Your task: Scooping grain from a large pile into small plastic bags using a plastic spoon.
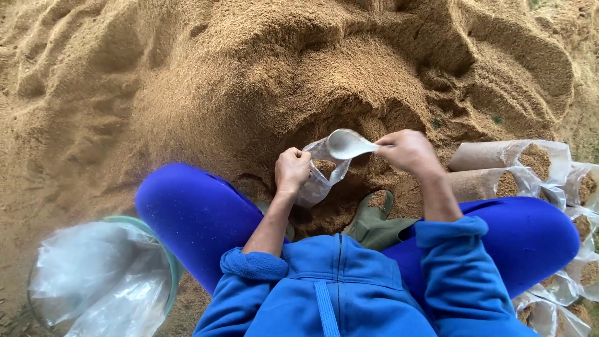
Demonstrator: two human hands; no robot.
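Plastic bag (318, 178) mid-filling — left hand (291, 170) clamped on its rim, right hand (409, 151) gripping scoop (347, 144) above — next tipping likely needs the mouth held wide.

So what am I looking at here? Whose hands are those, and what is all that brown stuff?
The camera sits on a person's head and looks down, so you see their own arms and blue legs. The brown stuff is a big sandy heap of loose grains. The left hand holds a small clear bag open. The right hand holds a white scoop over it. Filled bags lie stacked on the right. A bucket lined with clear plastic sits on the left.
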